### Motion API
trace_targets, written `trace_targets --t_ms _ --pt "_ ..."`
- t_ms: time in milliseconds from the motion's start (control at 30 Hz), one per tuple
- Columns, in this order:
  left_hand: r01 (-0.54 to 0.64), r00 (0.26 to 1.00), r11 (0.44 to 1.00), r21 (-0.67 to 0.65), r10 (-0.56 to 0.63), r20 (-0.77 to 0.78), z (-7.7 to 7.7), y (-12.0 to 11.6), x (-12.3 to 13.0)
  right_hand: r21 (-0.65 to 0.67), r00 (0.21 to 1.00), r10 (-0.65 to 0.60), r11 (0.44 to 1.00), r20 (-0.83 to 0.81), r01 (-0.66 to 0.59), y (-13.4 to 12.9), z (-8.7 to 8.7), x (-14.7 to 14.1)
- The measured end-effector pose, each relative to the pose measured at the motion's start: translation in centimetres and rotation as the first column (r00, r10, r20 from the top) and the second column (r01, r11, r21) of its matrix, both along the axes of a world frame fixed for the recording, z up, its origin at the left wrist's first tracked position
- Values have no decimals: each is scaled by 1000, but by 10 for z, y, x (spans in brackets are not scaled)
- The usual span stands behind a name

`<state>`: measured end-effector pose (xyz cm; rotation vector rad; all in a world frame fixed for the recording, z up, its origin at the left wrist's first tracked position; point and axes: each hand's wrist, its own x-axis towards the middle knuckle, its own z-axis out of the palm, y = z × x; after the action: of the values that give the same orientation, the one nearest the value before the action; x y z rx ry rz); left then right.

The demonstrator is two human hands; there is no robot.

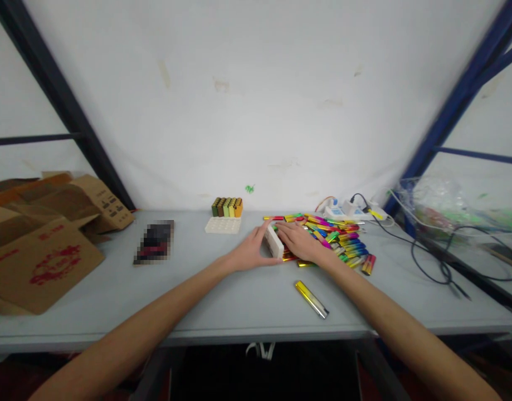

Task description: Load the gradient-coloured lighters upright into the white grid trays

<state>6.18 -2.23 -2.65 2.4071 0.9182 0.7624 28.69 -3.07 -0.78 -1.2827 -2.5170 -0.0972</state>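
My left hand grips a white plastic tray by its edges, thumb at the near end and fingers at the far end. The tray is tipped up on its side against a heap of shiny, multicoloured lighters. My right hand lies over the left part of the heap, palm down, its stretched fingers reaching to the tray's inner face. What lies under that palm is hidden. A single yellow and silver lighter rests apart, nearer the table's front edge.
Another white tray lies flat near the wall, with a block of upright lighters behind it. Cardboard boxes and a pixelated flat object are to the left. A power strip and black cable are at right.
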Motion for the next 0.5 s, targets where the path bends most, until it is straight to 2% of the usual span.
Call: trace_targets --t_ms 100,200,500 --pt "6 1000 1000 2 -6 16 -3 2 0 -48 990 71 997 118 -66 -7 -2 -11" --pt "-1 1000 1000 1 1 9 -4 1 0 -64 978 84 995 189 -74 -7 -4 -11" --pt "-9 999 999 48 7 41 4 0 -2 -60 978 41 998 203 -29 -4 -8 -1"
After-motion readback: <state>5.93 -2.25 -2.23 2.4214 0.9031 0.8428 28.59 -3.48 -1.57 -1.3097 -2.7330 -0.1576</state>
